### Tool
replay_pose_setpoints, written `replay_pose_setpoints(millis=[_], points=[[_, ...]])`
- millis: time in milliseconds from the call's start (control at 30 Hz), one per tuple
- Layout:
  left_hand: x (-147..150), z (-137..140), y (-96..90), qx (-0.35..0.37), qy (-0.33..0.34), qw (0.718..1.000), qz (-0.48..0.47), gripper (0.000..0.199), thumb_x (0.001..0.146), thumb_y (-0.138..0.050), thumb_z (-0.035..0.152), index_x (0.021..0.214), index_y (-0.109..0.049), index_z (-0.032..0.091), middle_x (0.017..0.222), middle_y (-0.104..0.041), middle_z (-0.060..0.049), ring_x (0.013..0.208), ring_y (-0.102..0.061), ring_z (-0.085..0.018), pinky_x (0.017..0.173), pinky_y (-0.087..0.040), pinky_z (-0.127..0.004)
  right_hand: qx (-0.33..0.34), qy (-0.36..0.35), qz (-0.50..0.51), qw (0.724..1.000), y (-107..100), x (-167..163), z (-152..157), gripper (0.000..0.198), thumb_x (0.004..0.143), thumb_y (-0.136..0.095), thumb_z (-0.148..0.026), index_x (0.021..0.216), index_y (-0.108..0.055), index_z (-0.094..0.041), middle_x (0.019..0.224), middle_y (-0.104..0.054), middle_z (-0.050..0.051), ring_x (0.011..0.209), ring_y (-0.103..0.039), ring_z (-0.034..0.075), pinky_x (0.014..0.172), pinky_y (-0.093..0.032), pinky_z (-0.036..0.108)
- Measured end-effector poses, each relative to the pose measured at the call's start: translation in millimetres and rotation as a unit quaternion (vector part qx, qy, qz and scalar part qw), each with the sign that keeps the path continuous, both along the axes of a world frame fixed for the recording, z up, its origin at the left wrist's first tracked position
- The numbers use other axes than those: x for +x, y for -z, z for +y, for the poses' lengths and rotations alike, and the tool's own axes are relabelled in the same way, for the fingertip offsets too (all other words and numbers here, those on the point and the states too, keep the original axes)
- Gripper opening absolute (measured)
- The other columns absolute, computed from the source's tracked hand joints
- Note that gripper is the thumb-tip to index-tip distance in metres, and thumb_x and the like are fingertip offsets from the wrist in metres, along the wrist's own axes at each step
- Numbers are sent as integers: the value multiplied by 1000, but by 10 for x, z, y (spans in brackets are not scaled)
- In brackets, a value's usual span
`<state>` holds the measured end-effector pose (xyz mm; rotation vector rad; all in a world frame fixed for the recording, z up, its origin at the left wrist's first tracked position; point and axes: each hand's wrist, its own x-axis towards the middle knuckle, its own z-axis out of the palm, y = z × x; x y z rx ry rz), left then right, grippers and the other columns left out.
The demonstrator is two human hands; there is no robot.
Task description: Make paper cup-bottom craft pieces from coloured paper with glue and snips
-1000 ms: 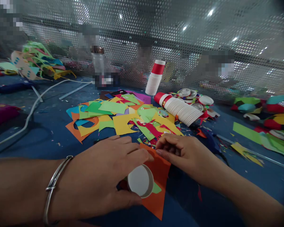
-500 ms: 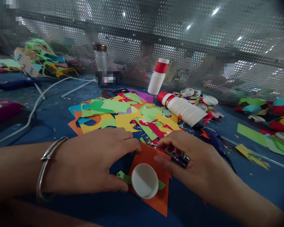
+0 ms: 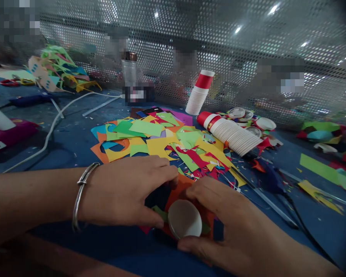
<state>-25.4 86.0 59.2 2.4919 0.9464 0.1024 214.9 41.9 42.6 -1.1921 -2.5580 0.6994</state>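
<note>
Right hand (image 3: 233,227) shifted inward since earlier frame, now cupping white paper cup (image 3: 185,219) from right. Left hand (image 3: 127,190) curled on cup's left side. Orange paper (image 3: 177,188) wrapped around cup, low over blue table (image 3: 60,154), near scrap pile (image 3: 167,142).

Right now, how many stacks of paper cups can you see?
2. One stack stands upright by the mesh wall. The other stack lies on its side right of the paper scraps. The mess may hide more.
</note>
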Motion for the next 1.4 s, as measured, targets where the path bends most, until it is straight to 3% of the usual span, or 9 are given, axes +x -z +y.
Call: replay_pose_setpoints(millis=[267, 733, 933, 1033, 1233, 1400], points=[[1, 27, -16, -17, 27, 999, -8, 25, 75, -87, 31, 82, -66, 20, 98, -59, 0, 91, -57, -20, 69, -42, -29, 18, -3, 10, 1000, 27, -6, 11, 35, 85, -79, -46, 109, -66, -25, 112, -71, 6, 97, -68, 24, 81, -56, 37], [-14, 29, 10, 17, 39, 999, -28, 26, 72, -90, 31, 78, -68, 19, 94, -62, -1, 87, -58, -20, 67, -44, -28, 49, 4, -3, 999, 41, -64, 12, 37, 84, -79, -48, 106, -68, -20, 106, -72, 9, 91, -69, 26, 77, -58, 40], [-34, -13, -49, 46, 20, 992, -116, 7, 90, -73, 25, 88, -68, 21, 95, -66, 1, 92, -61, -17, 79, -45, -29, 21, 15, -18, 1000, -3, -87, -8, 27, 85, -79, -42, 96, -67, -20, 95, -69, 6, 79, -65, 21, 68, -54, 34], [-6, -81, -39, 65, 64, 984, -151, 7, 91, -69, 18, 87, -70, 23, 97, -70, 3, 93, -62, -14, 83, -47, -28, 16, 23, 4, 1000, 8, -86, -10, 24, 79, -83, -31, 95, -67, -21, 93, -68, 4, 78, -64, 19, 67, -52, 31], [79, -183, 72, 120, 161, 975, -96, 15, 91, -66, 15, 78, -69, 22, 88, -71, 3, 86, -61, -16, 81, -47, -34, 25, 16, 4, 1000, 32, -72, -26, 29, 73, -87, -30, 89, -66, -20, 93, -68, 3, 83, -62, 21, 66, -47, 31], [108, -194, 103, 134, 155, 975, -89, 17, 93, -64, 15, 79, -69, 23, 86, -71, 1, 83, -61, -18, 78, -47, -34, 43, 6, 15, 999, -3, 25, -11, 18, 88, -76, -35, 96, -65, -22, 97, -68, 3, 86, -63, 20, 72, -49, 33]])
